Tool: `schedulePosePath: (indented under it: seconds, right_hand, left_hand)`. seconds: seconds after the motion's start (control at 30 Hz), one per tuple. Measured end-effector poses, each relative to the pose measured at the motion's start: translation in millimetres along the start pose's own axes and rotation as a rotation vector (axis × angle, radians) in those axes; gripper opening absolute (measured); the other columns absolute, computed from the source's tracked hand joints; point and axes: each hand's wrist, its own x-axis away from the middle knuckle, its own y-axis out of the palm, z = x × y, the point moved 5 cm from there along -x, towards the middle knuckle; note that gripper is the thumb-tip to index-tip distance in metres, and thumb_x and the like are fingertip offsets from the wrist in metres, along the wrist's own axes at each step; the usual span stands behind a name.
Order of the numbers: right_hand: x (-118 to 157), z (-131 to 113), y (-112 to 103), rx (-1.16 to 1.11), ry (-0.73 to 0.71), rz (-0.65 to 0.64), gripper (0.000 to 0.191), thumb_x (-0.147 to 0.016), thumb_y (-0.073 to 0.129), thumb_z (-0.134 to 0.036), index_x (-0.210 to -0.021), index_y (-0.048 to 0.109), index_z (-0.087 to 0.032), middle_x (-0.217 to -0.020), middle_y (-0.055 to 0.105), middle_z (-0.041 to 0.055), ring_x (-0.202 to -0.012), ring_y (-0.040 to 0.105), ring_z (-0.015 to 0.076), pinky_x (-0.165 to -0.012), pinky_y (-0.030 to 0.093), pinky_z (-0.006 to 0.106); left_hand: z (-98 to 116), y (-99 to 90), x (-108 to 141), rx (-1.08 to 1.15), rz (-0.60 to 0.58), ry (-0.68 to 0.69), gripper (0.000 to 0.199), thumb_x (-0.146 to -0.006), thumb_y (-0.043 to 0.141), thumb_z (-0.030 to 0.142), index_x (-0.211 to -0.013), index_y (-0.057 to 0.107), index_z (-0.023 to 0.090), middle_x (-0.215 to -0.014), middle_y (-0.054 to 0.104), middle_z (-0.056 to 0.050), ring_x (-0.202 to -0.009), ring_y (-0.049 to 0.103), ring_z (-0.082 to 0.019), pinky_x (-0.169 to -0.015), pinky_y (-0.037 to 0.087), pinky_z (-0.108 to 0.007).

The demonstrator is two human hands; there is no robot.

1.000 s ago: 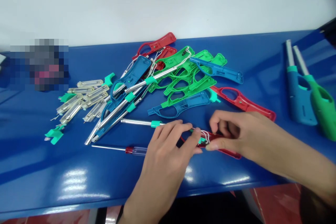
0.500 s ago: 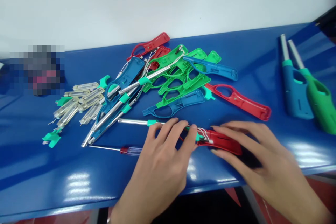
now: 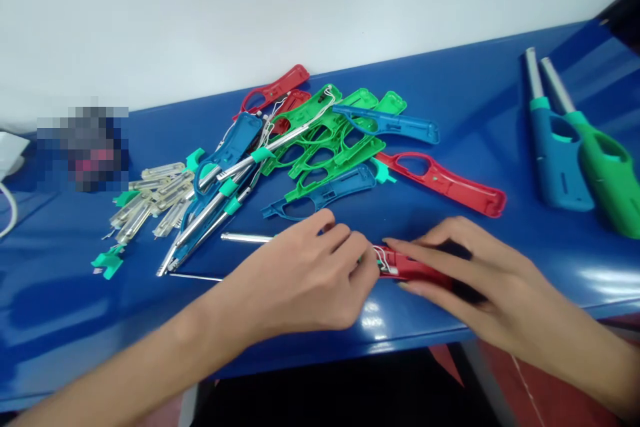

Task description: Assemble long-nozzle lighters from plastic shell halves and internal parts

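Our right grip (image 3: 493, 287) is closed on an open red shell (image 3: 423, 271), thumb along the near edge and fingers along the far one. Our left grip (image 3: 320, 273) is bunched over the other end of that shell; its fingertips are hidden, so we cannot tell what they hold. The shell lies near the front of the blue counter (image 3: 60, 320), hollow side up, glossy and long, with white wires (image 3: 383, 257) looped inside it between our two grips. A metal tube (image 3: 245, 238) sticks out from under the left grip, roughly in line with the shell, though their join is covered.

Of containers, we have a cluster of clear tanks (image 3: 134, 221) at the left, some lying across one another; we cannot make out whether they hold liquid. Among the piled green shells (image 3: 367, 145), hollow sides up, the top one carries white wires at its far end. Another red shell (image 3: 460, 191) lies beyond our right grip. At the far right, a blue lighter (image 3: 567, 180) and a green lighter (image 3: 613, 180) lie side by side, their casings closed.
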Motion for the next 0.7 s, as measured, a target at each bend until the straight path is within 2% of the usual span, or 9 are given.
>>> schedulePosePath:
  seconds: [0.07,0.27,0.4,0.57,0.7]
  right_hand:
    - [-4.0,0.3,-0.3,-0.035,-0.007,-0.024,0.043,-0.105,0.059,-0.038,-0.148,0.056,-0.041,-0.108,0.062,0.0031,-0.099,0.065,0.0222,-0.083,0.057,0.037]
    - [-11.4,-0.7,-2.1,-0.077,-0.060,0.003,0.041,-0.104,0.061,-0.033,-0.144,0.061,-0.038,-0.107,0.061,0.0038,-0.098,0.064,0.0213,-0.081,0.057,0.035]
    - [-11.3,0.3,0.0,-0.090,-0.037,0.013,0.040,-0.105,0.058,-0.035,-0.144,0.063,-0.038,-0.106,0.063,0.0052,-0.096,0.065,0.0236,-0.079,0.059,0.037]
    - [-10.8,-1.0,2.0,-0.087,-0.038,0.043,0.042,-0.104,0.060,-0.032,-0.145,0.063,-0.035,-0.106,0.062,0.0054,-0.095,0.065,0.0224,-0.079,0.057,0.035]
    - [-11.0,-2.1,2.2,-0.088,-0.064,0.058,0.041,-0.104,0.060,-0.029,-0.144,0.064,-0.031,-0.105,0.061,0.0055,-0.094,0.064,0.0212,-0.078,0.056,0.034]
  left_hand:
    - [-3.6,0.6,-4.0,-0.010,0.002,0.059,0.030,-0.103,0.046,0.004,-0.110,0.075,0.006,-0.078,0.073,-0.007,-0.066,0.068,-0.020,-0.064,0.052,-0.035]
    - [-8.8,5.1,-6.2,0.014,-0.013,0.102,0.031,-0.102,0.050,0.007,-0.083,0.074,0.013,-0.071,0.065,-0.004,-0.059,0.060,-0.018,-0.058,0.045,-0.035]
    - [-7.8,4.9,-4.8,0.018,-0.004,0.088,0.032,-0.101,0.050,0.007,-0.080,0.073,0.014,-0.071,0.066,-0.004,-0.059,0.059,-0.018,-0.059,0.045,-0.035]
    - [-7.3,4.8,-5.9,0.007,0.005,0.095,0.033,-0.101,0.049,0.007,-0.082,0.074,0.015,-0.070,0.066,-0.004,-0.059,0.059,-0.019,-0.057,0.046,-0.036]
    - [-7.6,8.5,-4.8,-0.009,-0.015,0.099,0.035,-0.104,0.045,0.008,-0.085,0.074,0.015,-0.079,0.072,-0.006,-0.063,0.063,-0.018,-0.057,0.047,-0.035]
